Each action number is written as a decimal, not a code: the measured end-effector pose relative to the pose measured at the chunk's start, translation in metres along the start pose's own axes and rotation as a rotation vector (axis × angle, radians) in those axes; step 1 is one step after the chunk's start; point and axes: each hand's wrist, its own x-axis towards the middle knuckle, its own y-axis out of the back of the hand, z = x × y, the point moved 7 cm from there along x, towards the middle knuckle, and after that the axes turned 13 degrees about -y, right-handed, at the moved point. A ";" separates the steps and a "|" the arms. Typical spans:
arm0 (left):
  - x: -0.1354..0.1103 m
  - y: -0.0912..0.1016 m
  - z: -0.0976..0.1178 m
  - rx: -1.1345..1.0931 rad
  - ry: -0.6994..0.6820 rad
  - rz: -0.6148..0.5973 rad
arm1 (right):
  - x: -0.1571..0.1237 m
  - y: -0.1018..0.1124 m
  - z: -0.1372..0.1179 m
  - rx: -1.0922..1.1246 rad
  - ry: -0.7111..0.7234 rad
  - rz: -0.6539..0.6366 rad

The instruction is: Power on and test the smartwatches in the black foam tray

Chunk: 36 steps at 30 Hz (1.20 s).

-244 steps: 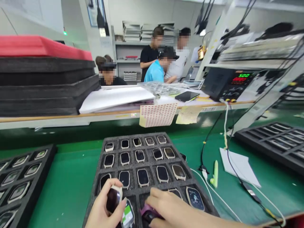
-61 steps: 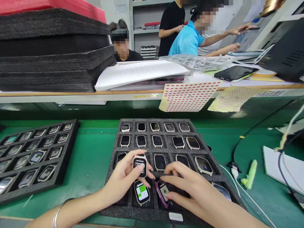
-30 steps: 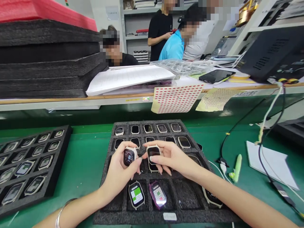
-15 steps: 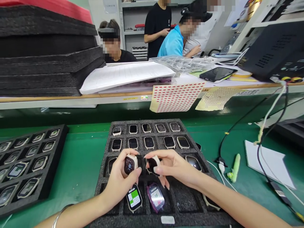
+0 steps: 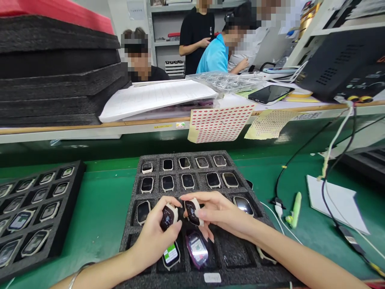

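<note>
My left hand (image 5: 161, 230) is closed around a smartwatch case (image 5: 169, 217) with a lit dark screen and a pale frame. Beside it, my right hand (image 5: 215, 212) grips another smartwatch case (image 5: 192, 211) between thumb and fingers, and its screen shows a lit dark face too. Both are held over a black foam tray (image 5: 215, 196) whose pockets hold several more watch cases. Just below the hands lie a watch with a green and white screen (image 5: 171, 255) and a purple-edged one (image 5: 197, 249). My right hand and forearm cover part of the tray.
Another foam tray of watches (image 5: 64, 212) lies at the left. Stacked black foam (image 5: 60, 80) and papers (image 5: 159, 96) occupy the shelf, with a phone (image 5: 270, 94) farther right. Cables (image 5: 278, 176), a green marker-like object (image 5: 296, 209) and white paper (image 5: 337, 204) are at right. Several people are behind.
The watch screen in my right hand has gone from dark to lit. My left hand has shifted slightly right and down, closer to my right hand. The view has moved a little.
</note>
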 end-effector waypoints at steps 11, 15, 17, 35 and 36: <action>0.004 -0.001 0.012 0.114 -0.085 -0.011 | 0.001 0.000 0.002 -0.032 -0.013 0.008; 0.005 -0.001 0.012 0.116 -0.089 -0.010 | 0.002 0.000 0.005 -0.052 -0.025 -0.014; 0.005 0.000 0.012 0.129 -0.099 -0.008 | 0.003 0.002 0.007 -0.061 -0.031 -0.005; 0.006 0.005 0.014 0.156 -0.052 0.036 | -0.002 0.002 0.003 -0.090 0.019 0.094; 0.006 0.006 0.014 0.156 -0.044 0.040 | -0.002 0.002 0.003 -0.095 0.024 0.100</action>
